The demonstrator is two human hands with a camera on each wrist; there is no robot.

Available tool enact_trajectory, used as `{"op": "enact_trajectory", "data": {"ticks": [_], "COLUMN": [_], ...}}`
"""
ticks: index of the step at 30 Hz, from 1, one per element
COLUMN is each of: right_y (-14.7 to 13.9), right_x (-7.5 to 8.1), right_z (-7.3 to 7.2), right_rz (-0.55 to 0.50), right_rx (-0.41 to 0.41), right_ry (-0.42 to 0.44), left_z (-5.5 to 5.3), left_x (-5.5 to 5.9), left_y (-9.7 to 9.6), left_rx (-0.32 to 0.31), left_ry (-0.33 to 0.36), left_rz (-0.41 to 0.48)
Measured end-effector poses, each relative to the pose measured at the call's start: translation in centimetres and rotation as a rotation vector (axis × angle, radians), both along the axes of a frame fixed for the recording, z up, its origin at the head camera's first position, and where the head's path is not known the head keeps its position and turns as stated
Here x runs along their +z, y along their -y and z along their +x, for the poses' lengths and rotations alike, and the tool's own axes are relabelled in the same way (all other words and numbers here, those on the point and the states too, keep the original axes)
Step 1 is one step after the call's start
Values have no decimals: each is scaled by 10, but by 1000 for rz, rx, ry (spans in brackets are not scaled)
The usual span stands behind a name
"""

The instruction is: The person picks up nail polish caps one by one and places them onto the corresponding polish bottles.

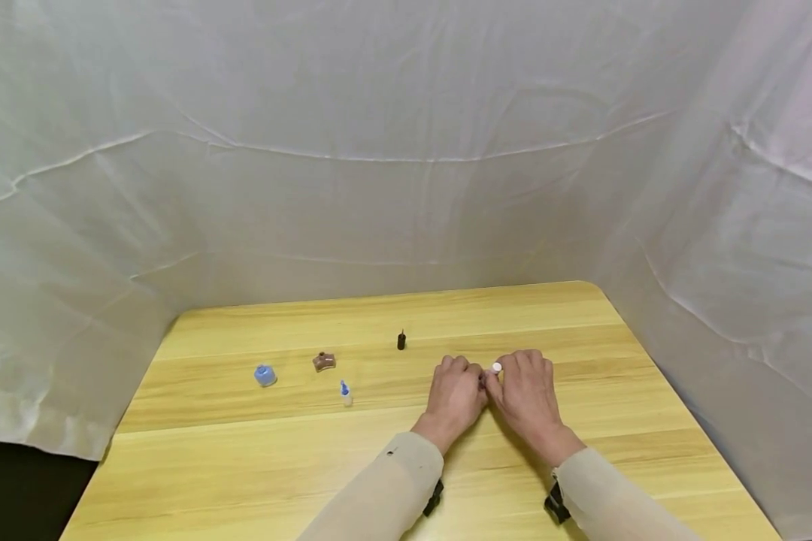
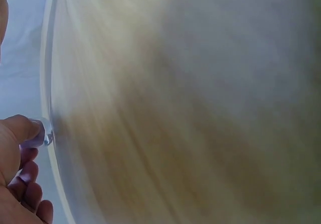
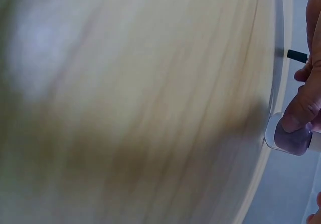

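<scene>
Both hands are close together over the right half of the table. In the left wrist view my left hand (image 1: 457, 389) pinches a small purple glass nail polish bottle (image 2: 34, 139) under its thumb. My right hand (image 1: 528, 391) grips a purple nail polish bottle with a pale cap (image 3: 293, 139), its thumb pressed on the glass. A white cap (image 1: 497, 367) pokes up beside the right thumb in the head view. Fingers hide most of what lies between the hands, so I cannot tell whether both hold one bottle.
To the left stand a blue nail polish bottle (image 1: 265, 376) and a brown star-shaped bottle (image 1: 324, 363), both uncapped. A white cap with a blue brush (image 1: 346, 394) and a black brush cap (image 1: 401, 342) stand brush-up. Pale curtains (image 1: 406, 210) surround the wooden table (image 1: 243, 473).
</scene>
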State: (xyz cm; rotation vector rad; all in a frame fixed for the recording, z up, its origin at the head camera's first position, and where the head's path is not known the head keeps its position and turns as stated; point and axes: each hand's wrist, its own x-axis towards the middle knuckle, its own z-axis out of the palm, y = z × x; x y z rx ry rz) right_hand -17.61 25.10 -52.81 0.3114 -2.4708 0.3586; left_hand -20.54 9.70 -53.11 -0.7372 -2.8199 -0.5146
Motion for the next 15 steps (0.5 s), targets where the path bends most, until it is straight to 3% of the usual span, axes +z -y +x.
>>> {"op": "enact_trajectory", "data": {"ticks": [15], "right_y": [-34], "right_x": [5], "right_z": [-3], "right_rz": [-67], "right_rx": [-97], "right_ry": [69], "left_z": [6], "left_x": [2], "left_y": [6], "left_rx": [23], "left_ry": [103], "left_rz": [-81]}}
